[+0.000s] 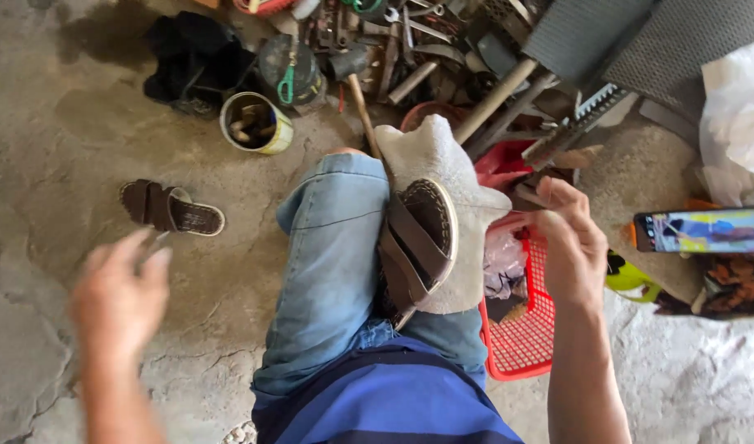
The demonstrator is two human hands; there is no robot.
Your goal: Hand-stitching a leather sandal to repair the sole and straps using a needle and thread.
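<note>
A brown strapped sandal [416,247] lies sole-side against a pale grey cloth [443,168] draped over my knees in blue jeans [332,247]. My right hand [570,242] hovers just right of the sandal with fingers pinched together; whether it holds a thin thread or needle is too small to tell. My left hand [118,296] is blurred, out to the left above the concrete floor, and seems to pinch a small thin thing. The matching brown sandal [170,208] lies on the floor beyond it.
A red plastic basket [525,329] sits by my right leg. A tin can [256,122], a hammer [356,78] and a heap of metal tools [410,33] lie ahead. A phone [702,230] with a lit screen rests at the right.
</note>
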